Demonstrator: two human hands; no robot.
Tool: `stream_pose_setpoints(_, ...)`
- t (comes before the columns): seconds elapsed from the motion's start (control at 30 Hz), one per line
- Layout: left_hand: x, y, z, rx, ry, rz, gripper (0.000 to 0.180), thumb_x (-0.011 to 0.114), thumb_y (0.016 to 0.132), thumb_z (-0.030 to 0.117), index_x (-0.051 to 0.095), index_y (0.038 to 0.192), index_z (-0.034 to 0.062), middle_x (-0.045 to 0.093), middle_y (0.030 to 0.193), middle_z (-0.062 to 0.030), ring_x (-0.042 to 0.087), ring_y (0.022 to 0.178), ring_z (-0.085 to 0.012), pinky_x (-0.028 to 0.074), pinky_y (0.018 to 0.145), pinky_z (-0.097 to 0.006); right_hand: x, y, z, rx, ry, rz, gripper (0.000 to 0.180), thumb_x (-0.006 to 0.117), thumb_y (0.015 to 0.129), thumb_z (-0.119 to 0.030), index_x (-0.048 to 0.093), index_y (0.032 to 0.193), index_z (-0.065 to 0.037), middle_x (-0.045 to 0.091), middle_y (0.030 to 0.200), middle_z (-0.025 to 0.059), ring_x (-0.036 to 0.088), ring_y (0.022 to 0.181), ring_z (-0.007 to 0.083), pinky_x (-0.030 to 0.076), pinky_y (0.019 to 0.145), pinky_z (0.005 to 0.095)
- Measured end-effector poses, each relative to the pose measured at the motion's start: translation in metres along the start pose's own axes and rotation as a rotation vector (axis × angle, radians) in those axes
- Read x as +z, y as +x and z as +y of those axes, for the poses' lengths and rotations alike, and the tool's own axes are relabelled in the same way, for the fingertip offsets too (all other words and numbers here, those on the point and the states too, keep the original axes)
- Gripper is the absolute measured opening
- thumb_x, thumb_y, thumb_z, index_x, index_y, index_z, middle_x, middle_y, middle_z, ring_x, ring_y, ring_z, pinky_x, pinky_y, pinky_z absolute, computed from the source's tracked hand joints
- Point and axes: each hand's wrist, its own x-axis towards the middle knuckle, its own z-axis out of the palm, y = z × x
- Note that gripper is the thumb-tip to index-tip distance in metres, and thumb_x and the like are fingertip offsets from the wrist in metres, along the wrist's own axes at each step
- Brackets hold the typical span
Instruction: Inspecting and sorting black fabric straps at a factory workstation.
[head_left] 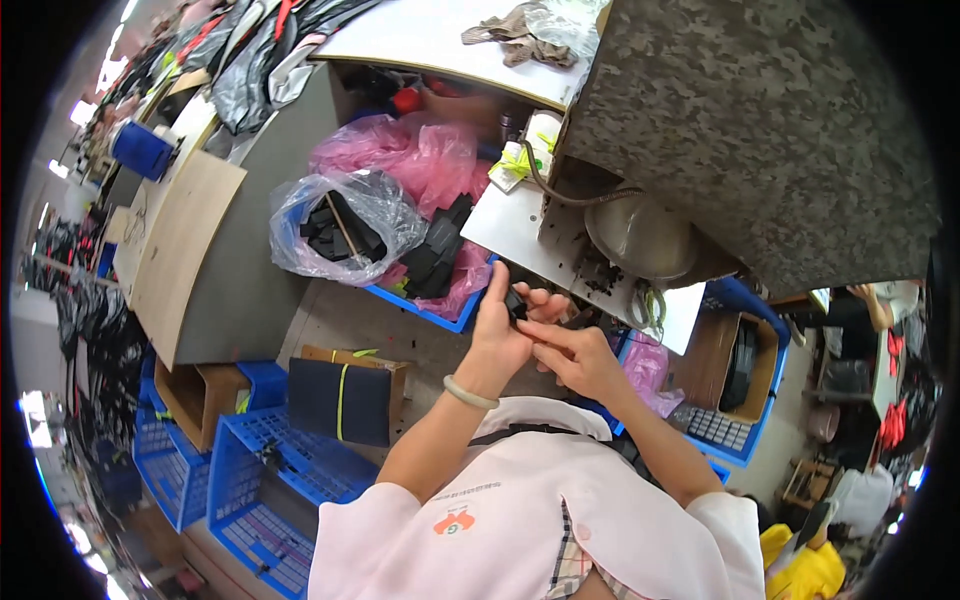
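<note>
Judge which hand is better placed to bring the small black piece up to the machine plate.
Left, probably. The left hand pinches the small black piece just beneath the machine plate; the right hand sits lower, only steadying it.

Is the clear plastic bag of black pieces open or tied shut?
Open: the clear plastic bag gapes at its top, with the black pieces showing inside.

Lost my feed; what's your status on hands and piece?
Left hand and right hand both pinching small black piece. Machine plate just ahead. Nothing blocking.
</note>
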Motion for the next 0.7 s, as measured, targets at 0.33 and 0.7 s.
stream_pose_setpoints(0.33, 0.016, 0.003, 0.048, -0.090, 0.127, -0.294, 0.039, 0.043, 0.095, 0.042, 0.048, 0.079, 0.0069, 0.062, 0.089, -0.0233, 0.057, 0.099, -0.0371, 0.046, 0.090, -0.044, 0.053, 0.061, -0.016, -0.048, -0.199, 0.588, 0.009, 0.067, 0.072, -0.014, 0.066, 0.076, -0.007, 0.062, 0.062, 0.0094, 0.062, 0.056, 0.0249, 0.049, 0.054, 0.0324)
stream_pose_setpoints(0.7, 0.001, 0.020, 0.047, 0.077, 0.347, -0.203, 0.043, 0.044, 0.095, 0.030, 0.051, 0.110, -0.0101, 0.055, 0.118, -0.0199, 0.054, 0.107, -0.0243, 0.041, 0.098, -0.034, 0.076, 0.085, 0.000, 0.184, -0.159, 0.758, 0.019, 0.069, 0.067, -0.017, 0.054, 0.074, -0.007, 0.059, 0.061, 0.0072, 0.060, 0.057, 0.0273, 0.046, 0.053, 0.0371)
